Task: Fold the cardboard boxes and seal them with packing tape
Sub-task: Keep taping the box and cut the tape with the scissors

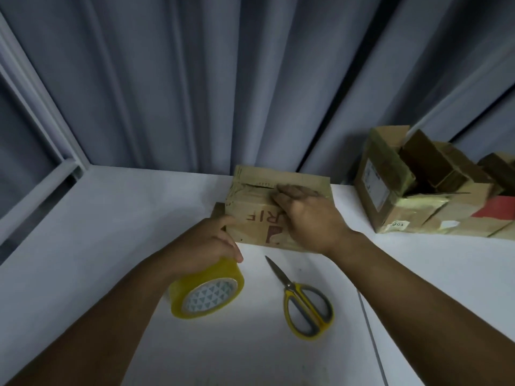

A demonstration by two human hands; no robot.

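On table (pixel 111 218) — one box (pixel 246 197), one tape roll (pixel 207 291)

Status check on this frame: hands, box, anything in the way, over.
Left hand grips packing tape roll. Right hand presses flat on cardboard box top seam. Scissors lie closed nearby, clear of both hands.

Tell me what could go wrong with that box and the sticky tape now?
The flaps might pop open: the seam on the cardboard box gapes beside the right hand pressing it. The tape roll, gripped by the left hand alone, may lay tape crookedly. The scissors lie between both arms, so a wrist could bump them.
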